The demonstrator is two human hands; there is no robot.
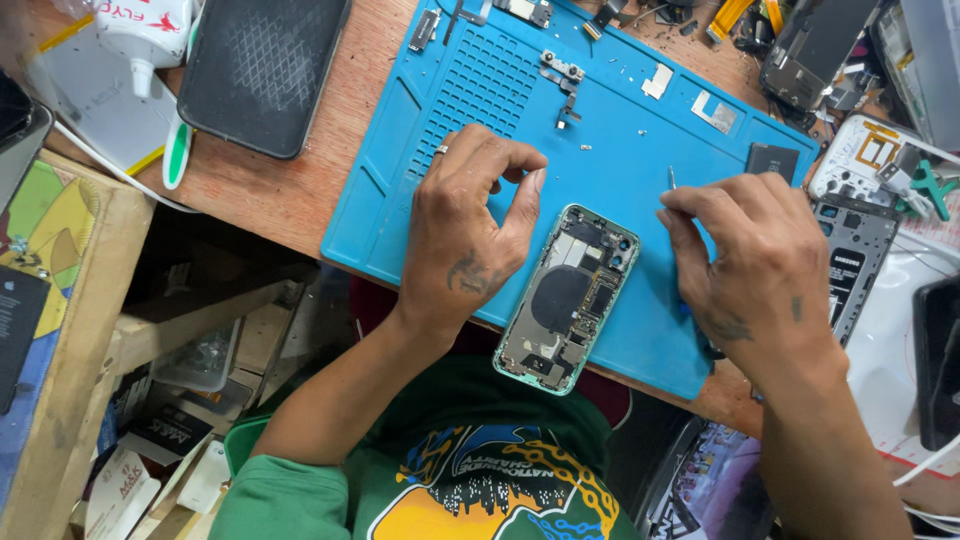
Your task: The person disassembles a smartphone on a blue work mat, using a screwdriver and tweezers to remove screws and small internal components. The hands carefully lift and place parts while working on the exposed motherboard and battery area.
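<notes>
My left hand [462, 235] rests beside the opened phone [567, 298], fingers pinched together on nothing I can see. The phone lies backless on the blue mat [640, 160], mint-green frame, black coil and boards exposed (camera end far). My right hand [752, 262] grips a thin screwdriver [672, 180].

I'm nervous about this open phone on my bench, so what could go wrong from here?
1. The opened phone overhangs the near edge of the blue mat; a nudge might tip it off the table.
2. Tiny loose parts lie on the mat near the left hand; a sweep could scatter them.
3. The right hand holds a thin tool close to the exposed internals; a slip might scratch them.
</notes>
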